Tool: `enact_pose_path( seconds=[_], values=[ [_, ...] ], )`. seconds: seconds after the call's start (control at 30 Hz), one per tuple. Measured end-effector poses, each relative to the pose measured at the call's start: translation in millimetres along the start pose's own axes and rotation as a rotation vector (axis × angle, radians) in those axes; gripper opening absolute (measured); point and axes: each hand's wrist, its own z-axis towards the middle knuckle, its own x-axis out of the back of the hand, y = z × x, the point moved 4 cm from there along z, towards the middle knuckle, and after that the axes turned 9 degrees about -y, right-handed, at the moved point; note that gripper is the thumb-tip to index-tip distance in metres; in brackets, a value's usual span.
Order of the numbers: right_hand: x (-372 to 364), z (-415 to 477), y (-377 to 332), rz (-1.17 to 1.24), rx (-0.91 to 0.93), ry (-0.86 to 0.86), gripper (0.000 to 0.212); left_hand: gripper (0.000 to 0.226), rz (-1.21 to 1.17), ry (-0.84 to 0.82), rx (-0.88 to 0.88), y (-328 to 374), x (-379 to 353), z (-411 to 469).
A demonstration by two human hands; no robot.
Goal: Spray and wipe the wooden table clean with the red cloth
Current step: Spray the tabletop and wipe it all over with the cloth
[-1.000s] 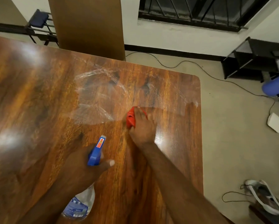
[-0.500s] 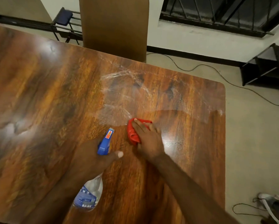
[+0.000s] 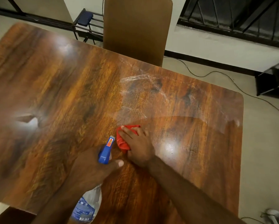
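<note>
Red cloth (image 3: 123,142) sits bunched and crumpled mid-table, pinned flat under the right hand (image 3: 139,148), fingers spread across it. Left hand (image 3: 93,168) is wrapped tight around the spray bottle (image 3: 105,153), blue trigger head up, clear body hanging below the fist. The wooden table (image 3: 55,94) shines, whitish spray streaks (image 3: 140,94) beyond the cloth. Brown chair back (image 3: 136,29) at the far edge, cable (image 3: 216,75) on the pale floor. Compared with half a second ago, more of the tabletop shows on the left, and the cloth stays under the palm.
</note>
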Motion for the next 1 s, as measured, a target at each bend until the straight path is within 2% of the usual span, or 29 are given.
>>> enact_pose_path(
  seconds=[0.07, 0.1, 0.2, 0.27, 0.37, 0.47, 0.7, 0.77, 0.83, 0.93, 1.0],
  values=[
    [4.4, 7.8, 11.7, -0.054, 0.081, -0.027, 0.093, 0.044, -0.011, 0.008, 0.003, -3.0, 3.3, -0.7],
    [10.6, 9.9, 24.9, -0.034, 0.033, -0.011, 0.091, 0.043, -0.014, 0.013, 0.005, -5.2, 5.1, -0.9],
    [31.7, 10.4, 66.9, 0.116, -0.326, 0.188, 0.087, 0.042, -0.042, 0.036, -0.002, -10.7, 10.0, -3.2],
    [32.6, 14.6, 55.0, 0.134, -0.410, 0.211, 0.088, 0.043, -0.035, 0.046, 0.005, -13.6, 11.2, -3.7],
    [10.7, 27.9, -7.9, 0.073, -0.148, 0.060, 0.088, 0.052, -0.004, 0.054, 0.031, -19.4, 15.4, 0.1],
    [-0.1, 43.4, -34.4, 0.001, 0.051, 0.028, 0.086, 0.061, 0.048, 0.056, 0.019, -20.2, 20.7, 4.4],
    [54.6, 128.2, -7.6, 0.036, -0.156, 0.116, 0.081, 0.057, 0.084, 0.063, 0.016, -17.1, 33.8, 6.7],
    [53.8, 133.2, -16.6, 0.039, -0.187, 0.101, 0.086, 0.061, 0.074, 0.045, 0.031, -15.1, 35.8, 8.2],
    [43.9, 119.4, -28.4, 0.002, -0.134, 0.059, 0.091, 0.059, 0.073, 0.039, 0.027, -12.6, 35.2, 10.4],
    [24.0, 94.2, -33.3, -0.035, 0.006, 0.031, 0.087, 0.047, 0.102, 0.056, 0.024, -9.5, 33.1, 16.6],
    [26.3, 93.7, -18.8, -0.022, -0.019, 0.046, 0.087, 0.047, 0.096, 0.048, 0.022, -6.7, 32.1, 20.7]
  ],
)
